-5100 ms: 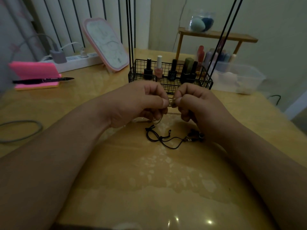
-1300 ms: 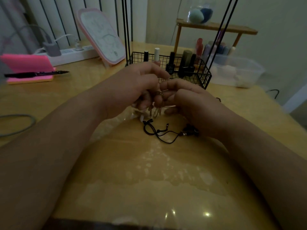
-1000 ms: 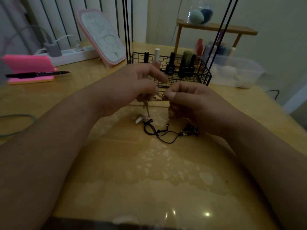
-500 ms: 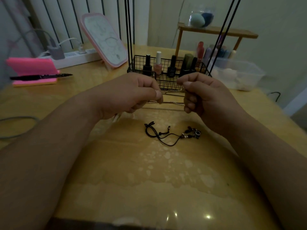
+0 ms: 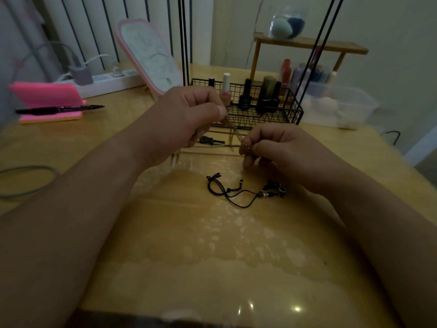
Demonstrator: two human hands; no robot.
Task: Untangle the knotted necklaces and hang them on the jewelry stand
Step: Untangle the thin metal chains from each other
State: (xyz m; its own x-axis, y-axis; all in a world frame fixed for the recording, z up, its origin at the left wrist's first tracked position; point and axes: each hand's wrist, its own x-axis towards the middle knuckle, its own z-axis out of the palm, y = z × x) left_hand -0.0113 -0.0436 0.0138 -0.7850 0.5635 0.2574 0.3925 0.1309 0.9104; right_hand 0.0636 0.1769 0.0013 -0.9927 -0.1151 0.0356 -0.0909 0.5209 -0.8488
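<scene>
A thin gold chain necklace (image 5: 214, 153) is stretched between my two hands above the wooden table. My left hand (image 5: 186, 119) pinches one part of it at the upper end, and my right hand (image 5: 279, 150) pinches another part lower down. Two strands of the chain run level between the hands. A black cord necklace (image 5: 234, 192) with dark beads at its right end lies loose on the table below my hands. The jewelry stand shows as thin black rods (image 5: 184, 39) rising from a black wire basket (image 5: 293, 110) just behind my hands.
Nail polish bottles (image 5: 225, 91) stand in the basket. A pink mirror (image 5: 149, 55) leans behind it, with a pink notepad and black pen (image 5: 59, 109) at the left. A clear plastic box (image 5: 340, 107) and wooden shelf (image 5: 309, 45) are at the right. A grey cable (image 5: 28, 178) lies left.
My hands went from pinched close together to pulled apart with the gold chain stretched. Since half a second ago my left hand rose and my right hand dropped lower.
</scene>
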